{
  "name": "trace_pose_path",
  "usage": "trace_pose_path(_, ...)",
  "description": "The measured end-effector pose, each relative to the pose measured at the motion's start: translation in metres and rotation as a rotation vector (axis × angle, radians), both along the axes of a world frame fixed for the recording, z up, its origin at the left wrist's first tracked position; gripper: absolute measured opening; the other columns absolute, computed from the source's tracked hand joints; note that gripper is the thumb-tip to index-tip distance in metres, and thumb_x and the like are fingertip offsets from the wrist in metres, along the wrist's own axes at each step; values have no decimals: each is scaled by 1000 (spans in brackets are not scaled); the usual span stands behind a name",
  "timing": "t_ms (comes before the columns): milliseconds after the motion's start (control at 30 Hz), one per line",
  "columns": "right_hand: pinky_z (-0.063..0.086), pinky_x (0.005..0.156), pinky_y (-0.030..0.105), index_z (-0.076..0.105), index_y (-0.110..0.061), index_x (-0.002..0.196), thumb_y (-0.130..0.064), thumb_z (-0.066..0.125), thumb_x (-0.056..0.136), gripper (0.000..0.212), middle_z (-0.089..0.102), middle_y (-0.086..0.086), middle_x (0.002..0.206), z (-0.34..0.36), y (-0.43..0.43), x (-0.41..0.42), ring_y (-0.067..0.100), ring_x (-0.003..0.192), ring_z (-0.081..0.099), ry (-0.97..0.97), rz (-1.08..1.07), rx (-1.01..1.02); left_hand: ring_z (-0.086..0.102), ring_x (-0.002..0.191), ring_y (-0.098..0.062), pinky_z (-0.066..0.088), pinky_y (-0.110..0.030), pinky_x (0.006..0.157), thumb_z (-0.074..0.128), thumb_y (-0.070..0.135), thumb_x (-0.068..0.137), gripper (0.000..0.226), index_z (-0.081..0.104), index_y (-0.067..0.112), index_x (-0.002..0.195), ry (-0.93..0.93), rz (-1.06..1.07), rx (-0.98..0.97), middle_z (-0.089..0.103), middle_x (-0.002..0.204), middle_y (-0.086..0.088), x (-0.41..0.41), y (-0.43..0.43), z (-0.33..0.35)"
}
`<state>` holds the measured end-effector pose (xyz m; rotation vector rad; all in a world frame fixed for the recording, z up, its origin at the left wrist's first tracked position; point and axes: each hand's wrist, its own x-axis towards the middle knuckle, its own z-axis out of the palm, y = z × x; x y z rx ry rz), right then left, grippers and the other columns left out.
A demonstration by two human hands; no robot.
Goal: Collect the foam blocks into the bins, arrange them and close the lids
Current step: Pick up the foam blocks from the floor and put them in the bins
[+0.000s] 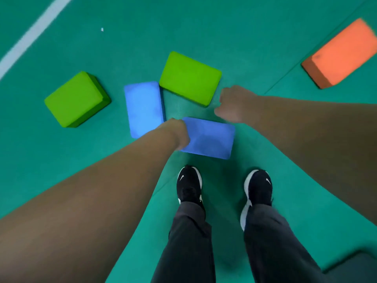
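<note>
While both arms are being stretched down toward green floor mat (224, 27), darker blue rectangular foam block (212, 139) is lying flat just ahead of black shoes (189, 184), long axis running left-right. Its left short end is being covered by left hand (177, 134), nearer of two; fingers hidden, grip cannot be told. Right hand (234, 105) is being held beyond block's far right corner, apart, fingers loosely curled, nothing held. Bins not in view.

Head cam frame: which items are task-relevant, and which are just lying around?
Job: left green block, right green block, far blue block, near blue block (left hand grips its edge), orange block.
Not job: white floor line, white speck, black shoes.
</note>
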<state>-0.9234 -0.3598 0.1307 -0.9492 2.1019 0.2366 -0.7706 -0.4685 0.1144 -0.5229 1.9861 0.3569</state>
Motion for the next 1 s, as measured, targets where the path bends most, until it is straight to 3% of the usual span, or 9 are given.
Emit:
trace_pose_path(100, 29, 71, 26, 64, 0, 121, -19, 48, 103, 31, 64, 24, 127, -36, -28, -8, 39, 117, 61, 11, 99, -42, 59, 116, -37, 47, -39, 80, 55, 22, 98, 36, 54, 7, 130, 64, 97, 10, 55, 132, -17, 3, -10, -35)
trace_pose_path(167, 42, 79, 35, 61, 0, 125, -26, 52, 101, 36, 60, 26, 129, -68, -41, -17, 41, 118, 60, 41, 61, -52, 56, 118, -39, 47, -43, 81, 65, 31, 91, 49, 52, 8, 132, 124, 119, -3, 51, 132, -16, 7, -11, -65)
trace_pose_path(267, 50, 93, 44, 50, -1, 139, -32, 58, 94, 55, 52, 23, 137, -112, -50, -27, 43, 123, 58, 116, -54, -50, 48, 125, -36, 47, -47, 93, 76, 48, 81, 78, 43, 12, 142, 198, 22, -47, 47, 138, -11, 11, -4, -113)
trace_pose_path(433, 43, 107, 47, 41, -8, 146, -54, 81, 80, 91, 45, 14, 146, -168, -55, -47, 37, 134, 49, 248, -168, -76, 35, 140, -33, 38, -45, 114, 82, 61, 73, 119, 18, 15, 162, 249, -108, -83, 28, 161, -4, 15, 14, -172)
trace_pose_path(567, 41, 111, 50, 32, -2, 151, -73, 72, 78, 109, 41, 19, 150, -196, -55, -60, 41, 137, 47, 199, -150, -107, 40, 129, -34, 39, -42, 104, 82, 45, 77, 105, 22, 18, 159, 296, -123, -204, 37, 148, -8, 13, 23, -190)
trace_pose_path(667, 37, 114, 49, 20, 2, 158, -75, 73, 76, 124, 33, 20, 155, -203, -52, -59, 41, 140, 42, 248, -118, -70, 38, 132, -35, 38, -43, 106, 88, 57, 66, 127, 15, 21, 164, 236, -155, -211, 35, 148, -11, 7, 19, -190)
trace_pose_path(767, 37, 113, 46, 37, 1, 152, -76, 67, 80, 109, 40, 22, 149, -207, -48, -53, 40, 137, 42, 238, -55, -1, 38, 131, -34, 39, -44, 105, 89, 65, 58, 119, 36, 26, 156, 192, -236, -180, 36, 142, -11, -1, 14, -184)
trace_pose_path(833, 39, 111, 45, 44, -4, 147, -74, 70, 80, 100, 41, 21, 147, -211, -47, -49, 39, 134, 45, 197, -126, 15, 39, 129, -34, 40, -44, 103, 90, 64, 56, 109, 45, 29, 148, 148, -248, -173, 37, 139, -12, -6, 16, -180)
trace_pose_path(1000, 41, 113, 52, 29, -3, 154, -56, 86, 71, 114, 43, 22, 151, -216, -49, -59, 42, 137, 46, -45, -377, 4, 39, 127, -34, 38, -44, 102, 94, 60, 54, 114, 38, 27, 148, 74, -240, -193, 38, 138, -12, -7, 27, -183)
